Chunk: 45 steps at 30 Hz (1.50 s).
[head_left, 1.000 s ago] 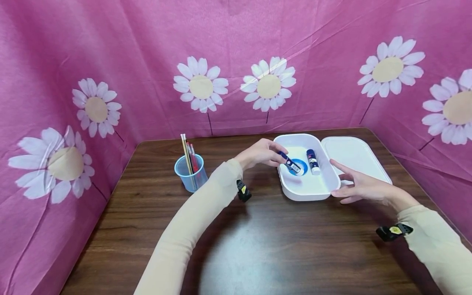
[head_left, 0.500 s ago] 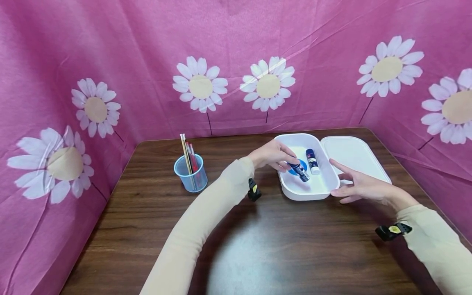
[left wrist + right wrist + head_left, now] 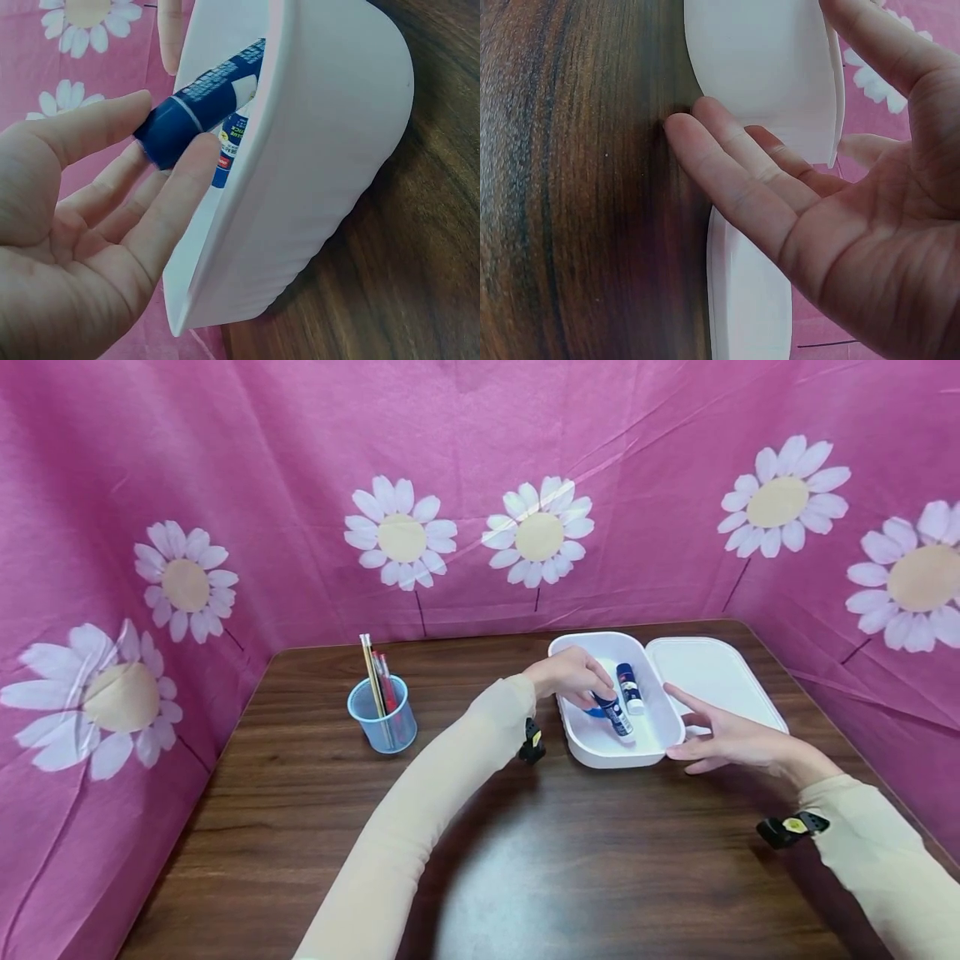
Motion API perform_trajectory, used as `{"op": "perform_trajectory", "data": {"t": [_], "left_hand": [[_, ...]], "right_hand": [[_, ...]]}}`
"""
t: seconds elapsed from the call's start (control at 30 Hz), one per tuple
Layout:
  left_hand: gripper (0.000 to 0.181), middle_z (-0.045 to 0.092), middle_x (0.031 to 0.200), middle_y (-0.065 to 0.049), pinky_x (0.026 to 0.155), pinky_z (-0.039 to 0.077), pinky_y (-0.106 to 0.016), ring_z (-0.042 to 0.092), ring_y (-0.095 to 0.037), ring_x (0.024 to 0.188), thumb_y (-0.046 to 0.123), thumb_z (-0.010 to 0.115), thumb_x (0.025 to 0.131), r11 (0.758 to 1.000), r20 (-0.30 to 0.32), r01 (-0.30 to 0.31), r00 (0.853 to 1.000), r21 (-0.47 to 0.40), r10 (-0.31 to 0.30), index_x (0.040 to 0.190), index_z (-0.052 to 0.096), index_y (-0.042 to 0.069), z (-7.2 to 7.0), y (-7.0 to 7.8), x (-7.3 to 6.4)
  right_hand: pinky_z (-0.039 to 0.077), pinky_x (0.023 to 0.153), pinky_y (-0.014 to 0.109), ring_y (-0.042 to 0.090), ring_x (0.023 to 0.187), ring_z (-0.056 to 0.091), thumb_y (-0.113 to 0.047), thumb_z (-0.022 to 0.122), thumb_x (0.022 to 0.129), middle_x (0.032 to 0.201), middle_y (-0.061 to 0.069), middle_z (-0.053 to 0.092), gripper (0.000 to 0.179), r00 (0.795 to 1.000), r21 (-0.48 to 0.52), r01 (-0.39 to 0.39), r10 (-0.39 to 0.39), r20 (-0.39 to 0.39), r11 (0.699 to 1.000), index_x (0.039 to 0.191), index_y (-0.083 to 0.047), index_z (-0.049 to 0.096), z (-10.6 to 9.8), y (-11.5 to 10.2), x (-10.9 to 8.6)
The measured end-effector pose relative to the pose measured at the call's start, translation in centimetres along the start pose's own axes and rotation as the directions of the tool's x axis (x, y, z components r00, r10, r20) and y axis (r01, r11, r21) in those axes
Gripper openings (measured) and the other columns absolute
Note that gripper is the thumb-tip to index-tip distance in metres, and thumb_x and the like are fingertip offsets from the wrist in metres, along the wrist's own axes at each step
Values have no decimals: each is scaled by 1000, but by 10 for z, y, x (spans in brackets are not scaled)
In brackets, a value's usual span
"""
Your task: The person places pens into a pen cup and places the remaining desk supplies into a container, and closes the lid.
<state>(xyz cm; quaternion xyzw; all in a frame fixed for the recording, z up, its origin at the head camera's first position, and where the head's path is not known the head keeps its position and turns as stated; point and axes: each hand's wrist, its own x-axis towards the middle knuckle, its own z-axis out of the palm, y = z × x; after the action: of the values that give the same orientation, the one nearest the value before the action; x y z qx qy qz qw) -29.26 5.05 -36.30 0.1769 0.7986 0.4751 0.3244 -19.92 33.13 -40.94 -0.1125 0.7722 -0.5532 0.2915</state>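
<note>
A dark blue glue stick (image 3: 201, 101) is pinched at its cap between the thumb and fingers of my left hand (image 3: 573, 677), tilted over the white plastic box (image 3: 615, 758). Inside the box lies a second glue stick (image 3: 629, 687), also blue with a white end. A round blue item (image 3: 595, 712) on the box floor is mostly hidden behind my left hand and the held stick. My right hand (image 3: 731, 742) rests against the box's right side with fingers spread and extended, as the right wrist view (image 3: 780, 202) also shows for the hand.
To the right of the box lies a flat white lid (image 3: 712, 672). On the left stands a light blue mesh cup (image 3: 384, 718) holding several brushes and pens (image 3: 381, 681). A pink flowered curtain (image 3: 465, 435) surrounds the brown wooden table (image 3: 300, 827).
My left hand has carried the held glue stick rightward and toward the box's near side, covering more of the round blue item. My right hand has stayed against the box.
</note>
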Motion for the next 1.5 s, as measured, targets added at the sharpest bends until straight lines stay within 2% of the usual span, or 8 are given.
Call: {"op": "perform_trajectory", "data": {"t": [0.23,0.47,0.7,0.87,1.07,1.2,1.3,1.5], "left_hand": [[17,75,91,-10,82,60,-33,70,-21,86,5,75,92,999,60,37,997,31,-39,107,77,-2,2,-2,7],[21,73,103,-10,88,57,-33,67,-18,92,1,71,94,992,152,102,982,76,-113,113,74,-4,6,-7,15],[25,73,104,-11,85,58,-32,62,-14,84,-8,68,92,990,140,113,982,86,-124,116,72,-6,9,-7,20],[29,72,107,-12,85,58,-32,63,-16,85,-9,66,93,985,121,122,983,120,-137,121,70,-5,12,-5,20],[30,70,112,-12,82,59,-31,65,-20,92,-5,65,96,979,111,118,984,169,-137,125,69,-3,15,-4,23],[29,67,124,-19,86,59,-35,66,-31,108,0,59,101,982,141,140,977,130,-158,128,65,-4,15,-4,25],[30,62,134,-23,89,58,-38,61,-39,122,6,55,104,980,159,178,969,90,-191,131,62,-4,15,-4,28],[31,61,135,-22,84,59,-37,62,-38,121,13,55,105,976,162,190,965,104,-205,133,60,-1,15,-1,32]], "right_hand": [[57,86,51,32,115,60,-8,71,95,153,38,8,108,1000,3,8,-8,-5,1000,162,-25,-13,2,-1,2],[57,86,51,34,114,60,-9,71,95,153,38,11,108,1000,0,0,0,-10,1000,162,-26,-11,3,0,3],[58,85,51,34,114,60,-8,71,95,152,38,12,108,1000,2,4,-4,-25,1000,162,-26,-10,4,0,3],[58,84,51,35,115,60,-8,72,95,153,38,12,108,1000,2,1,-1,-31,1000,162,-27,-10,3,1,3],[58,85,51,34,115,60,-8,71,95,153,37,11,108,999,12,-7,8,-32,1000,162,-27,-10,2,2,2],[57,85,51,32,114,61,-8,71,95,153,37,12,107,999,11,-5,5,-34,1000,163,-27,-9,2,3,3],[57,85,51,31,113,61,-7,70,96,152,37,13,106,999,12,3,-3,-33,1000,163,-27,-9,2,4,3],[57,85,52,32,114,60,-6,70,95,151,38,14,106,999,24,6,-5,-32,1000,162,-26,-10,2,4,1]]}}
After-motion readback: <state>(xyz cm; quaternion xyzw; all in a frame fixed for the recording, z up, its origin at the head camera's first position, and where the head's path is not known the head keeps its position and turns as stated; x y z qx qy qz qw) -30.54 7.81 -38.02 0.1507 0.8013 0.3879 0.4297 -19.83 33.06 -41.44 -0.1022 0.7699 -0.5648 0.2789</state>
